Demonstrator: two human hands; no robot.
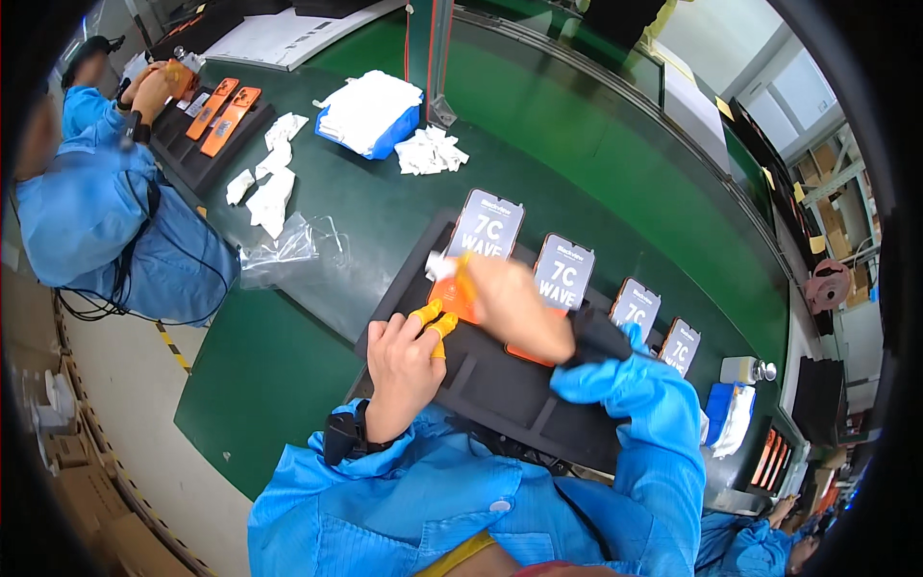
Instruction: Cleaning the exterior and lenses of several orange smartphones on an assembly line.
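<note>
Our left hand: fingers bent, yellow finger cots touching orange smartphone on black foam tray; we cannot tell if gripping. Our right hand, blurred, pinches white wipe at smartphone's upper end. Beyond: blue-wrapped white wipes.

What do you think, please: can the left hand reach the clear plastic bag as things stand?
Probably yes: the clear plastic bag lies beyond the left edge of the black tray, with nothing tall between it and the left hand, which is at the orange phone.
</note>
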